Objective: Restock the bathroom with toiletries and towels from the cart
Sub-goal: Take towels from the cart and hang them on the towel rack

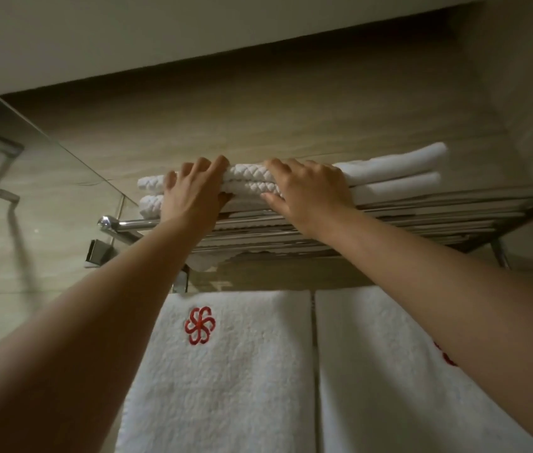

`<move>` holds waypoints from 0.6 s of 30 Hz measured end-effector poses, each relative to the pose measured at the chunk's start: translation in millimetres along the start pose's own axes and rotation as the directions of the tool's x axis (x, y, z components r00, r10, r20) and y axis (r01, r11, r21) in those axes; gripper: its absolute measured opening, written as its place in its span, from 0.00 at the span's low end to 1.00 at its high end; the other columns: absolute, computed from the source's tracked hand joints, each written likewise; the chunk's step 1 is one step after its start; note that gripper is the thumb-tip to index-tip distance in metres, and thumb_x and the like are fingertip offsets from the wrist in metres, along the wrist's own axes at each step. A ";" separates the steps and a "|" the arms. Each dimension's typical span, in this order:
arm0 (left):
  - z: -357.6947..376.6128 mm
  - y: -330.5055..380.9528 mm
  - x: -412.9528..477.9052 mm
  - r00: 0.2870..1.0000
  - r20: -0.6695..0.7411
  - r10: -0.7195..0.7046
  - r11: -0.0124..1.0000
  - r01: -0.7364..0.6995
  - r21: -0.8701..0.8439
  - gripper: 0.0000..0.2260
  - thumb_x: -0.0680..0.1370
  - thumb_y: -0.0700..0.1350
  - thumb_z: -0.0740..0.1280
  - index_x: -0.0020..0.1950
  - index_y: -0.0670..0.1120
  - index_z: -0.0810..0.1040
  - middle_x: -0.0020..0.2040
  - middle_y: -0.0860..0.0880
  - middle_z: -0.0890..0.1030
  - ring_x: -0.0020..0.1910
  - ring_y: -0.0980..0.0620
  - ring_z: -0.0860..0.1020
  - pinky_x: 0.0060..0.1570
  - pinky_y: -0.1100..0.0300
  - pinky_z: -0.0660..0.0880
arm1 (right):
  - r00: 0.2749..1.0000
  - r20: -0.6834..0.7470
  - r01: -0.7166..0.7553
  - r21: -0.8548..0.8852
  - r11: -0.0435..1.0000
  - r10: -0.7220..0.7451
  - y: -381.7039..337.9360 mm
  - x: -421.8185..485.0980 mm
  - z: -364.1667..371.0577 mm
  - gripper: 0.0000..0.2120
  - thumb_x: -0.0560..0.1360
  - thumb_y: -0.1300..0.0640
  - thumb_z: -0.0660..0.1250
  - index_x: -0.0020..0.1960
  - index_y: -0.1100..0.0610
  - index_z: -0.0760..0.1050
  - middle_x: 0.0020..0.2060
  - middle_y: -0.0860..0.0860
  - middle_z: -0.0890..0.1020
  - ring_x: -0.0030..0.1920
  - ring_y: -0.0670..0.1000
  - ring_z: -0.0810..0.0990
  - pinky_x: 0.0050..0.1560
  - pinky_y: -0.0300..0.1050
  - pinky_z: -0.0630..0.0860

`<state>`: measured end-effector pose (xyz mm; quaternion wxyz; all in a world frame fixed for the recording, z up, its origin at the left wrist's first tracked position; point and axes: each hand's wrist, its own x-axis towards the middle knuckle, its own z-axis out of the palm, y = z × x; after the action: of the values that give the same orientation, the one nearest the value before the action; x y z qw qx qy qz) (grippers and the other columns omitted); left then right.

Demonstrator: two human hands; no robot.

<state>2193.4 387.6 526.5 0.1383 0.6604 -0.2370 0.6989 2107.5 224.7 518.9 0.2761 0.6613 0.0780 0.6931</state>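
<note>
My left hand (190,191) and right hand (307,191) are bare; my left forearm (95,305) and right forearm (438,289) are bare too, as far as they show.

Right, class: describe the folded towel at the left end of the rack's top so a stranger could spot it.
Find the chrome rack on the wall, above two hanging towels with red emblems. On its top, at the left end, lies the quilted towel. Unlike the smooth towels to its right, it has a raised diamond weave.
</note>
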 end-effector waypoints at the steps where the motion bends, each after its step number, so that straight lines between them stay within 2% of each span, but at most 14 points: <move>1: 0.5 -2.3 -2.4 1.000 -0.012 0.005 1.000 -0.006 -0.028 0.18 0.76 0.51 0.65 0.64 0.48 0.67 0.62 0.44 0.72 0.61 0.42 0.69 0.62 0.45 0.63 | 1.000 -0.004 -0.009 -0.003 1.000 0.009 -1.2 0.9 1.0 0.22 0.78 0.46 0.58 0.68 0.56 0.64 0.58 0.54 0.78 0.54 0.57 0.78 0.49 0.49 0.72; 4: -0.8 -9.0 -14.5 0.998 -0.044 0.042 0.994 -0.046 -0.104 0.18 0.75 0.51 0.66 0.61 0.45 0.69 0.59 0.43 0.74 0.59 0.42 0.70 0.61 0.44 0.62 | 0.995 -0.089 0.036 0.005 0.999 -0.035 -0.8 -4.1 6.9 0.19 0.76 0.51 0.64 0.63 0.58 0.70 0.54 0.57 0.79 0.51 0.59 0.79 0.49 0.50 0.73; 5: -1.9 -10.7 -18.6 0.997 -0.052 0.051 0.991 -0.057 -0.119 0.18 0.75 0.51 0.66 0.61 0.44 0.69 0.58 0.43 0.74 0.59 0.42 0.70 0.61 0.44 0.62 | 0.980 -0.177 0.097 0.003 0.995 -0.095 -3.2 -9.0 10.6 0.17 0.74 0.55 0.65 0.62 0.59 0.71 0.53 0.58 0.79 0.51 0.58 0.78 0.50 0.51 0.72; 7: -3.8 -13.7 -25.5 0.995 -0.068 0.079 0.991 -0.086 -0.107 0.19 0.74 0.51 0.66 0.59 0.42 0.69 0.56 0.43 0.76 0.58 0.42 0.71 0.63 0.43 0.62 | 0.889 -0.355 0.324 0.040 0.945 -0.290 -16.2 -24.7 16.7 0.14 0.73 0.60 0.63 0.58 0.58 0.72 0.53 0.56 0.78 0.51 0.55 0.75 0.52 0.49 0.70; 8: -4.0 -15.9 -27.7 0.992 -0.080 0.101 0.991 -0.108 -0.081 0.19 0.74 0.52 0.66 0.58 0.42 0.70 0.55 0.43 0.76 0.58 0.42 0.72 0.65 0.42 0.60 | 0.841 -0.364 0.451 0.063 0.890 -0.401 -26.5 -35.6 19.7 0.12 0.74 0.62 0.61 0.56 0.58 0.73 0.51 0.56 0.78 0.49 0.54 0.75 0.51 0.49 0.70; 9: -3.9 -18.1 -28.9 0.988 -0.096 0.125 0.990 -0.130 -0.054 0.19 0.74 0.53 0.66 0.57 0.41 0.71 0.54 0.43 0.77 0.57 0.41 0.73 0.66 0.42 0.60 | 0.818 -0.282 0.544 0.099 0.833 -0.501 -37.4 -44.7 23.7 0.11 0.75 0.61 0.58 0.55 0.59 0.74 0.49 0.56 0.79 0.47 0.54 0.76 0.48 0.49 0.73; 10: -3.4 -19.5 -29.9 0.984 -0.107 0.143 0.988 -0.147 -0.036 0.20 0.73 0.55 0.65 0.56 0.41 0.71 0.53 0.43 0.78 0.55 0.41 0.74 0.65 0.43 0.61 | 0.829 -0.092 0.559 0.195 0.806 -0.552 -48.9 -51.1 27.7 0.12 0.76 0.60 0.57 0.57 0.59 0.74 0.50 0.56 0.80 0.47 0.55 0.78 0.47 0.48 0.75; 11: -2.7 -20.0 -30.5 0.982 -0.115 0.152 0.987 -0.156 -0.031 0.21 0.73 0.57 0.64 0.56 0.41 0.71 0.52 0.43 0.78 0.52 0.41 0.75 0.62 0.44 0.64 | 0.839 0.152 0.461 0.314 0.830 -0.523 -60.5 -54.2 32.9 0.14 0.78 0.60 0.56 0.61 0.59 0.72 0.55 0.56 0.79 0.52 0.56 0.78 0.51 0.49 0.76; 12: -1.9 -19.7 -31.3 0.981 -0.124 0.152 0.987 -0.157 -0.035 0.22 0.73 0.58 0.63 0.55 0.41 0.71 0.51 0.42 0.77 0.50 0.42 0.75 0.59 0.46 0.67 | 0.826 0.359 0.281 0.404 0.871 -0.434 -70.0 -53.8 41.8 0.17 0.79 0.59 0.55 0.66 0.57 0.69 0.62 0.55 0.76 0.60 0.56 0.75 0.58 0.50 0.73; 13: -0.3 -19.2 -32.8 0.980 -0.135 0.145 0.987 -0.152 -0.043 0.23 0.72 0.59 0.62 0.55 0.41 0.71 0.50 0.42 0.77 0.49 0.42 0.74 0.55 0.47 0.68 | 0.803 0.495 0.086 0.453 0.887 -0.331 -77.2 -50.2 51.9 0.19 0.79 0.57 0.55 0.70 0.54 0.65 0.68 0.54 0.71 0.67 0.55 0.70 0.65 0.51 0.68; 14: 1.2 -18.3 -34.1 0.979 -0.151 0.135 0.988 -0.144 -0.049 0.23 0.72 0.59 0.62 0.55 0.41 0.71 0.50 0.42 0.77 0.48 0.42 0.74 0.53 0.47 0.68 | 0.783 0.566 -0.061 0.482 0.874 -0.257 -82.4 -45.1 61.5 0.21 0.80 0.55 0.54 0.72 0.52 0.61 0.71 0.52 0.67 0.70 0.54 0.65 0.69 0.51 0.64; 15: 2.9 -17.5 -35.5 0.978 -0.168 0.123 0.989 -0.135 -0.059 0.23 0.72 0.59 0.62 0.55 0.41 0.71 0.50 0.42 0.77 0.48 0.42 0.74 0.52 0.47 0.69 | 0.772 0.596 -0.143 0.502 0.853 -0.221 -87.2 -40.3 70.0 0.21 0.80 0.53 0.53 0.73 0.51 0.59 0.72 0.51 0.66 0.71 0.54 0.64 0.69 0.50 0.63; 18: 7.4 -17.2 -37.6 0.970 -0.219 0.108 0.989 -0.127 -0.077 0.23 0.72 0.60 0.61 0.54 0.42 0.71 0.50 0.42 0.76 0.48 0.42 0.73 0.51 0.48 0.69 | 0.753 0.639 -0.296 0.545 0.785 -0.159 -96.4 -21.9 96.4 0.20 0.79 0.49 0.54 0.70 0.50 0.63 0.62 0.52 0.74 0.61 0.56 0.73 0.58 0.51 0.70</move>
<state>2211.8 403.0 492.0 0.1513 0.5591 -0.2909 0.7615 2226.3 269.8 465.0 0.0273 0.9155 0.1721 0.3625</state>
